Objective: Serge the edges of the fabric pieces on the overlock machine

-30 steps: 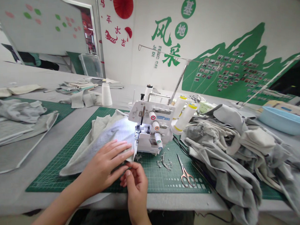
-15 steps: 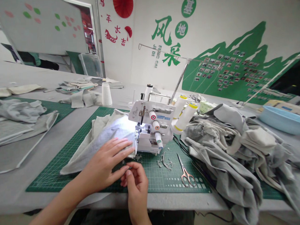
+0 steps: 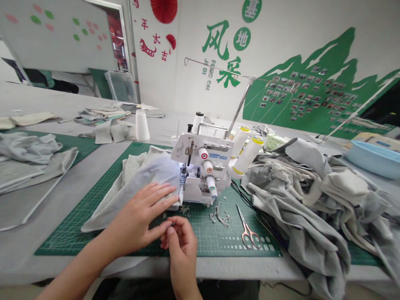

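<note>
A white overlock sewing machine (image 3: 203, 163) stands on a green cutting mat (image 3: 203, 241), its lamp lit over the needle area. Light grey fabric (image 3: 132, 187) lies on the mat to the left, its right edge at the machine's presser foot. Flat on that fabric rests my left hand (image 3: 152, 206), fingers stretched toward the machine. My right hand (image 3: 181, 240) is just in front of it, fingers curled together close to the left thumb. Whatever the right fingers may pinch is hidden.
Scissors (image 3: 247, 229) lie on the mat beside fabric trimmings (image 3: 220, 216). A large heap of grey fabric (image 3: 297, 208) fills the right side, with a blue basin (image 3: 380, 159) behind it. A thread cone (image 3: 142, 125) and more grey fabric (image 3: 26, 169) are at left.
The fabric under my left hand has shifted very slightly, and the lamp's glare on it looks dimmer. Both hands stay almost in the same place.
</note>
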A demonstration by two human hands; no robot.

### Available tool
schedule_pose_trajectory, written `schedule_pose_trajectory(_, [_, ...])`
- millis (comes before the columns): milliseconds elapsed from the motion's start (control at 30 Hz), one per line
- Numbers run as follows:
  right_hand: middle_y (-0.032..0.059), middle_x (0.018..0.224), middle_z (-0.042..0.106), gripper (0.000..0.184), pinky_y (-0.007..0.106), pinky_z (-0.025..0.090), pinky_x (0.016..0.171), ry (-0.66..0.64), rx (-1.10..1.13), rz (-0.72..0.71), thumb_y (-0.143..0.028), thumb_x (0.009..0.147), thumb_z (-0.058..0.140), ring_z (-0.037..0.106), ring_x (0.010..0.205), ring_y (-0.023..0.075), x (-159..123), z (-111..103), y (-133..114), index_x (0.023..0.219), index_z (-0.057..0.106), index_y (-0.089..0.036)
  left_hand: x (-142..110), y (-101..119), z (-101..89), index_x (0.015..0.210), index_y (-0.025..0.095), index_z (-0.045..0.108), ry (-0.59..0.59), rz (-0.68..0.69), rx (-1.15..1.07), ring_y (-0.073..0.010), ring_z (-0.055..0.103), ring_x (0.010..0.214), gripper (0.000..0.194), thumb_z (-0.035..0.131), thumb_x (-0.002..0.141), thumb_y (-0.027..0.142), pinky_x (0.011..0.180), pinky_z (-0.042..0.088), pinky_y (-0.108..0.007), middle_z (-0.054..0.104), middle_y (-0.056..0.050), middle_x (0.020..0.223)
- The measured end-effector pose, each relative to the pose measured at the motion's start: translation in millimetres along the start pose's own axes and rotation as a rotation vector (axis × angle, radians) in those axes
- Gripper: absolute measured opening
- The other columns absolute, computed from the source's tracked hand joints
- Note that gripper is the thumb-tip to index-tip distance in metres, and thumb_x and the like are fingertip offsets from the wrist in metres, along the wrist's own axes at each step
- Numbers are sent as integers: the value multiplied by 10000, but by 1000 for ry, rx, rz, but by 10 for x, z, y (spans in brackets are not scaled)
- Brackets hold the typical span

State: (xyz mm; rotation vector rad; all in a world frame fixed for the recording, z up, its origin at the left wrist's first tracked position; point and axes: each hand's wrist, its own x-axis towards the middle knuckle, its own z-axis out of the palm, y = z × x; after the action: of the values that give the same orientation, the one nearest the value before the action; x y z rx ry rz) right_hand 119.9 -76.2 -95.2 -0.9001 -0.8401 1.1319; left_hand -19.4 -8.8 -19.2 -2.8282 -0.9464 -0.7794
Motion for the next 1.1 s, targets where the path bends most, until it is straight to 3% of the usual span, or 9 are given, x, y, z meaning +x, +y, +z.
schedule_pose_trajectory(533, [0, 720, 623, 309, 222, 485, 564, -13, -57, 6, -488, 916, 644, 585, 629, 131, -11, -10, -22, 973, 688, -188, 88, -79, -49, 1433, 261, 497, -37, -13, -50, -292, 435, 1407, 528, 612, 927, 362, 1204, 304, -524, 485, -73, 1521])
schedule_pose_trajectory(833, [-2, 714, 599, 264, 234, 440, 579, -64, -121, -28, -415, 954, 582, 535, 618, 130, -12, -16, -45, 904, 688, -179, 106, 33, -101, 1359, 192, 550, 19, 0, -47, -276, 537, 1250, 474, 618, 897, 274, 1087, 436, -433, 610, -96, 1349])
schedule_pose_trajectory(1100, [-19, 697, 557, 231, 230, 417, 569, -76, -128, -40, -367, 961, 558, 504, 607, 126, -7, -1, -58, 877, 670, -183, 102, 67, -9, 1388, 265, 541, 5, -51, -12, -308, 508, 1239, 489, 600, 903, 293, 1036, 440, -485, 543, -102, 1351])
